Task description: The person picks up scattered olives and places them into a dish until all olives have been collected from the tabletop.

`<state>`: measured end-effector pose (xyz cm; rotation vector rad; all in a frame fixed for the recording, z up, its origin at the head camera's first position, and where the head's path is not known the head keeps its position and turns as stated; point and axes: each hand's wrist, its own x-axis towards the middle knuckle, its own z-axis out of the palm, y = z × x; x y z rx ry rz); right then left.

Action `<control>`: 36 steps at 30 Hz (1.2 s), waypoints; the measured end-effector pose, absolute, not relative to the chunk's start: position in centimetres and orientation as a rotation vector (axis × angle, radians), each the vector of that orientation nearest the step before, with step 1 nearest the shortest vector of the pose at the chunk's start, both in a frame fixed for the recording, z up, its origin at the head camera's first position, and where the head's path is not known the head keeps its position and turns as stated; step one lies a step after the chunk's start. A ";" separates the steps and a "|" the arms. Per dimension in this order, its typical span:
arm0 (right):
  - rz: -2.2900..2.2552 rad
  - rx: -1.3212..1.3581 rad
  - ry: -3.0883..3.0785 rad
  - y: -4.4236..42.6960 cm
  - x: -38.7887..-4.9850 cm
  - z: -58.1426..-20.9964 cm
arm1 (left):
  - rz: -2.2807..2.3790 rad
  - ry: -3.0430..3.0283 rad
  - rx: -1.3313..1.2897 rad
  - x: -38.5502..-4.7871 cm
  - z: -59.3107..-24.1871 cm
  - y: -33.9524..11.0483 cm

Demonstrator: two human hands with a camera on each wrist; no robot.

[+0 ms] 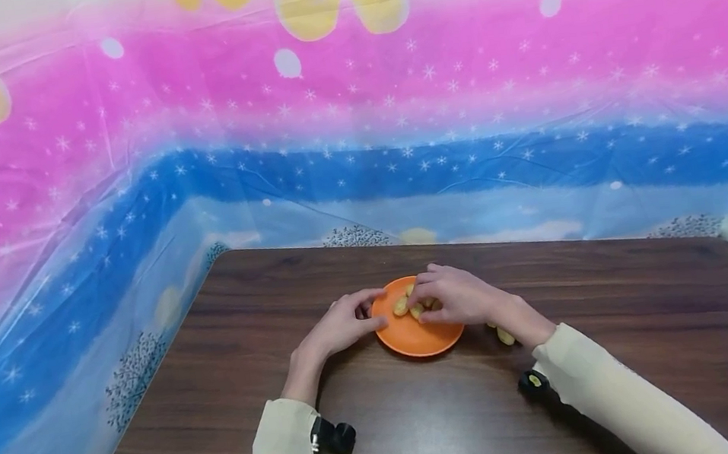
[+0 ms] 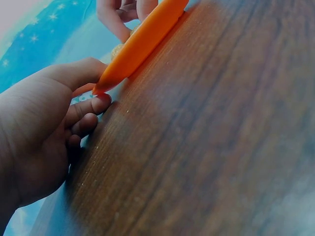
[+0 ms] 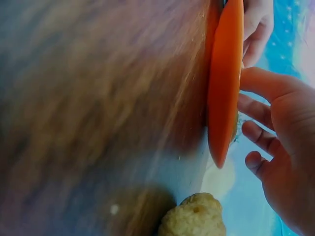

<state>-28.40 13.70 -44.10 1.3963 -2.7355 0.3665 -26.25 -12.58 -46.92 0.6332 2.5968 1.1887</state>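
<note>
An orange plate [image 1: 423,338] sits on the table, holding several small yellowish lumpy pieces [image 1: 401,306] that look like peanuts in the shell. My left hand [image 1: 342,325] grips the plate's left rim; the left wrist view shows the thumb above the edge and fingers below it. Over the plate, my right hand [image 1: 454,295] has its thumb and fingertips curled around one of the pieces, partly hiding it. More pieces [image 1: 505,336] lie on the table beside the right wrist, one of them close up [image 3: 194,219] in the right wrist view.
The dark wooden table [image 1: 417,419] stretches around the plate. Behind and to the left hangs a pink and blue patterned cloth [image 1: 348,106], meeting the table's far edge. A small black camera [image 1: 340,439] is strapped to the left wrist, another [image 1: 533,383] to the right.
</note>
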 end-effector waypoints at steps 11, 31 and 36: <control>0.304 1.430 -2.721 13.4 -28.4 -43.5 | 1.195 2.597 0.615 -26.1 -46.8 -12.7; 0.377 1.301 -2.767 16.3 -27.7 -41.9 | 1.198 2.613 0.610 -26.4 -47.0 -12.8; 0.409 1.290 -2.780 17.5 -27.1 -41.5 | 1.191 2.610 0.605 -26.5 -47.0 -12.5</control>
